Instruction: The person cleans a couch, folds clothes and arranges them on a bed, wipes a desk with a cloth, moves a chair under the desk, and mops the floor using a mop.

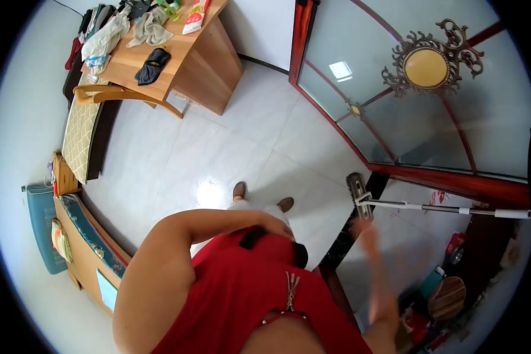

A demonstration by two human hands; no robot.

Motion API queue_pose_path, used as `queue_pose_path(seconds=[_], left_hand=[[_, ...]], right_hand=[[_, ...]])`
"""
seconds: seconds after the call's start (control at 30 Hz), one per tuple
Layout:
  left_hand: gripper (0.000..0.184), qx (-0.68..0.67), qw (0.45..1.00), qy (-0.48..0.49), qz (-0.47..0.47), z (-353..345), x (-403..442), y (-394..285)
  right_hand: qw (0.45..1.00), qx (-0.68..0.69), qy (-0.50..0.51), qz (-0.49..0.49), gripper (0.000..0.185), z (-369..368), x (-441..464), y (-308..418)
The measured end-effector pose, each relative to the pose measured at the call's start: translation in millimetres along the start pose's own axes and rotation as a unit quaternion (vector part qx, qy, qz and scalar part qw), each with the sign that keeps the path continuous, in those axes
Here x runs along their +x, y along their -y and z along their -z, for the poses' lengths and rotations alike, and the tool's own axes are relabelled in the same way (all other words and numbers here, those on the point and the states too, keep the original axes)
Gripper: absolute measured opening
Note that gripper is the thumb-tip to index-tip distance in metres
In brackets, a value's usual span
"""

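Note:
My left hand [275,226] rests at my waist against the red top [242,283], beside a black item [301,255]; its fingers are mostly hidden. On the right, my right hand [363,228] is stretched forward and smeared by motion, close to the head of a flat mop [359,192]. Whether it touches the mop cannot be made out. The mop's pole runs right across the doorway to a white grip.
A wooden desk [180,59] with clothes stands at the upper left, a wooden chair [103,93] beside it. A red-framed glass door [360,141] is at the upper right. At the lower right are a round wooden stool [446,298] and assorted items.

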State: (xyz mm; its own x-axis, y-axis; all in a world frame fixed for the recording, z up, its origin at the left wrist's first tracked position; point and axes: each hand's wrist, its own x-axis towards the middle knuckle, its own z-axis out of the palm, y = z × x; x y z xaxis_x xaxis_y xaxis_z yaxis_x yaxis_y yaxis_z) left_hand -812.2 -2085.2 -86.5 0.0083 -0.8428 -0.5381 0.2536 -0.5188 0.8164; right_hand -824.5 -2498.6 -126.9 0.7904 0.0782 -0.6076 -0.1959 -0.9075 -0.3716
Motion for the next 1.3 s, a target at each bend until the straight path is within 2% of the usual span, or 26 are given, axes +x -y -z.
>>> queue_pose_path(seconds=[0.03, 0.1, 0.2, 0.27, 0.3, 0.37, 0.4, 0.43, 0.47, 0.53, 0.63, 0.73, 0.77, 0.87, 0.97, 1.07, 1.17, 1.27, 1.3], left_hand=[[0.062, -0.002, 1.000, -0.014, 0.004, 4.2, -11.7, -9.5], [0.064, -0.004, 0.999, -0.038, 0.010, 17.5, -31.4, -23.6], [0.065, 0.009, 0.996, -0.083, -0.037, 31.2, -48.8, -17.6], [0.063, 0.030, 0.997, -0.070, -0.031, 49.3, -68.4, -22.2], [0.062, 0.053, 0.996, -0.062, -0.025, 57.4, -77.1, -23.8], [0.061, 0.089, 0.994, -0.051, -0.030, 68.7, -86.0, -19.9], [0.061, 0.102, 0.993, -0.042, -0.035, 73.1, -89.2, -16.5], [0.062, 0.117, 0.992, -0.033, -0.036, 77.1, -94.0, -12.7], [0.062, 0.133, 0.990, -0.023, -0.035, 80.0, -99.8, -10.0], [0.061, 0.127, 0.991, -0.019, -0.025, 88.6, -120.0, -20.6], [0.060, 0.142, 0.989, -0.043, -0.029, 92.6, -134.0, -9.3], [0.060, 0.149, 0.988, -0.044, -0.006, 96.7, -137.2, 5.9], [0.060, 0.150, 0.988, -0.041, -0.011, 99.1, -136.9, 8.3], [0.058, 0.154, 0.987, -0.034, -0.006, 101.5, -140.5, -5.2], [0.056, 0.152, 0.988, -0.033, -0.014, 102.9, -140.5, -4.3], [0.054, 0.135, 0.990, -0.024, -0.029, 104.7, -135.5, 0.5], [0.051, 0.160, 0.987, -0.005, -0.031, 107.1, -133.3, -13.1], [0.050, 0.171, 0.985, 0.001, -0.027, 105.1, -130.1, -15.2], [0.049, 0.170, 0.985, 0.003, -0.033, 104.3, -127.9, -13.3]], right_hand=[[0.989, 0.051, 0.136, 0.001, 0.032, -75.1, -44.0, 21.6], [0.958, 0.113, 0.264, -0.005, 0.036, -133.4, -104.5, 67.0], [0.956, 0.172, 0.236, -0.012, 0.035, -88.6, -119.1, 153.2], [0.952, 0.226, 0.206, -0.030, 0.035, -69.0, -125.1, 212.8], [0.941, 0.303, 0.153, 0.012, 0.031, -82.1, -119.5, 225.7], [0.988, 0.080, 0.105, -0.078, 0.032, -152.1, -83.2, 212.5], [0.995, -0.044, 0.085, 0.027, 0.035, -147.6, -79.1, 219.6], [0.975, -0.164, 0.066, 0.132, 0.037, -137.5, -71.3, 235.9], [0.952, -0.236, 0.019, 0.195, 0.040, -124.0, -64.4, 261.8], [0.946, -0.122, -0.042, 0.299, 0.033, -110.2, -53.8, 285.6], [0.985, 0.002, 0.017, 0.170, 0.026, -127.4, -51.4, 288.9], [0.971, 0.009, -0.022, 0.240, 0.026, -133.2, -37.6, 307.9], [0.977, -0.036, 0.005, 0.212, 0.024, -156.4, -28.6, 296.8], [0.997, 0.032, 0.016, 0.070, 0.021, -171.7, -7.4, 306.1], [0.996, 0.012, -0.009, 0.093, 0.021, -172.9, -21.9, 305.8], [0.988, -0.071, -0.023, 0.134, 0.018, -152.4, -36.1, 316.1], [0.999, -0.004, -0.046, -0.016, 0.016, -173.5, -30.7, 316.4], [0.991, 0.094, -0.099, -0.016, 0.014, -160.4, -55.2, 324.5], [0.990, 0.084, -0.104, -0.035, 0.014, -162.0, -58.4, 324.2]])
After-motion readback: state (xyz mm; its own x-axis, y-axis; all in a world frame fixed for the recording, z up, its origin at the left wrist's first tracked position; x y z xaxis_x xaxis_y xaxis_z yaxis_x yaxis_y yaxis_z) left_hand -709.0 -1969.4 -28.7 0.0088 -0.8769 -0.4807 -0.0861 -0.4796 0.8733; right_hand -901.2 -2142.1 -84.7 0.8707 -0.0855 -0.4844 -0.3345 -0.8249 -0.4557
